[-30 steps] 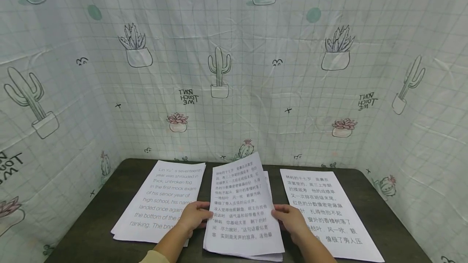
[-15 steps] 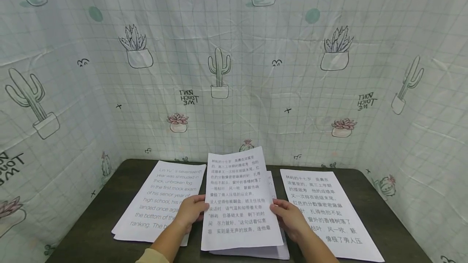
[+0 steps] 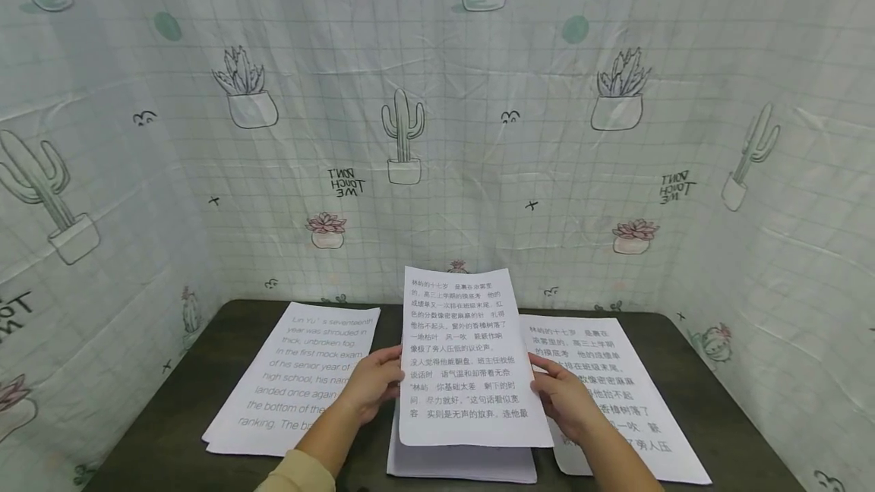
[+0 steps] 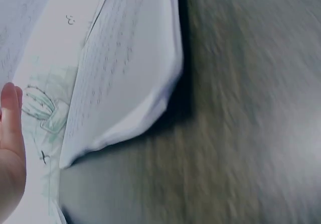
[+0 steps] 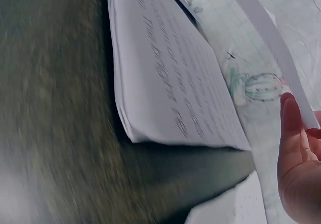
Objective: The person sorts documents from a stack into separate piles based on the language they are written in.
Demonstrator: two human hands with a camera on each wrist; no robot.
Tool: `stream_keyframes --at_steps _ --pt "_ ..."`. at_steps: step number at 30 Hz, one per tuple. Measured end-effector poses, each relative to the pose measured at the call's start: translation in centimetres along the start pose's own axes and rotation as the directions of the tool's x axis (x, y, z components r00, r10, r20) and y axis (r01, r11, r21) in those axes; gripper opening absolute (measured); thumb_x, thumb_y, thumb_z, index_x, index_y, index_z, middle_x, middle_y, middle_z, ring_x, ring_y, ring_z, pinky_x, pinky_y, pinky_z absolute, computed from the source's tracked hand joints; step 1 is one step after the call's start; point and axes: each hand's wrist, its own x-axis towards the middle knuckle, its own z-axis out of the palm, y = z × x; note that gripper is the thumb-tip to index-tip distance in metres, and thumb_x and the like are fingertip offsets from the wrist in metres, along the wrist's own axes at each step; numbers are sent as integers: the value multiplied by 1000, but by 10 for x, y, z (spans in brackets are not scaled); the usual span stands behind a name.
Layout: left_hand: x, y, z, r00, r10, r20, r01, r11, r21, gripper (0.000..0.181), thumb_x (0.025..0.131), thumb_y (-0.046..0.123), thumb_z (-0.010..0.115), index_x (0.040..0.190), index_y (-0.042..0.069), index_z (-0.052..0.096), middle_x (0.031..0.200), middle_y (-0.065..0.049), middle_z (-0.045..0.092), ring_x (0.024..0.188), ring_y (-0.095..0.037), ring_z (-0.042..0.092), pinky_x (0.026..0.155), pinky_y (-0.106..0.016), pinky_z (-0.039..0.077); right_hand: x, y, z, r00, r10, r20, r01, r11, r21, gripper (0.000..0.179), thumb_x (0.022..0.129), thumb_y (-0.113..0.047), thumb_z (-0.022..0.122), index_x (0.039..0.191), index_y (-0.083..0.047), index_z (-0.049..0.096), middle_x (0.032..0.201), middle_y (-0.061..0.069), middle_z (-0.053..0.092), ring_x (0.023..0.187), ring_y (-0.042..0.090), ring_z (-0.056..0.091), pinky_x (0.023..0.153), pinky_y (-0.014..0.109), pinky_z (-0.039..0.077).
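Note:
My two hands hold up a sheet of paper (image 3: 465, 355) printed with Chinese text, its far end raised. The left hand (image 3: 374, 384) pinches its left edge and the right hand (image 3: 563, 393) its right edge, thumbs on the printed face. Below it lies the middle paper stack (image 3: 461, 464), mostly hidden by the sheet in the head view. The right wrist view shows large English print on this stack (image 5: 160, 83), with the held sheet (image 5: 273, 43) apart above it and the right thumb (image 5: 292, 118) at the sheet's edge.
A stack of English-printed pages (image 3: 294, 386) lies at the left of the dark table (image 3: 164, 416). At the right are Chinese-printed pages (image 3: 615, 378), partly covered by the right hand and forearm. A cactus-patterned cloth (image 3: 451, 135) hangs behind and at both sides.
The Chinese-printed sheet has risen off the middle stack and moved a little to the right, both hands going with it. More of the stack's near end shows. The side stacks stay put.

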Motion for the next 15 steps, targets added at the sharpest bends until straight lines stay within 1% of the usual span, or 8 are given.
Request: stream_keyframes --at_steps 4,8,12,15 --pt "4 4 12 999 3 40 -1 999 -52 64 82 -6 52 144 -8 38 126 -24 64 82 -11 66 67 -23 55 -2 -3 -16 1000 1 20 -1 1000 -9 61 89 1 47 149 -2 36 118 11 68 93 18 70 77 34 56" --pt "7 7 25 997 -5 73 12 995 -98 64 82 -6 52 145 -6 39 127 -24 63 83 -11 68 67 -22 57 -4 -3 -32 1000 8 23 -7 1000 -27 61 90 1 47 150 -1 33 117 9 68 92 16 69 75 34 57" --pt "9 8 39 995 -21 97 33 993 -116 63 83 -5 54 145 -4 40 126 -22 64 84 -11 69 67 -22 57 -8 -3 -47 1000 13 15 -12 999 -45 61 92 0 46 151 -1 30 119 10 67 92 15 69 74 33 57" --pt "11 8 50 993 -26 117 39 992 -117 63 84 -4 54 146 -2 40 126 -20 65 87 -12 69 69 -24 58 -11 -2 -58 1000 15 15 -14 999 -48 62 93 0 45 152 0 27 117 7 68 92 13 69 74 32 58"
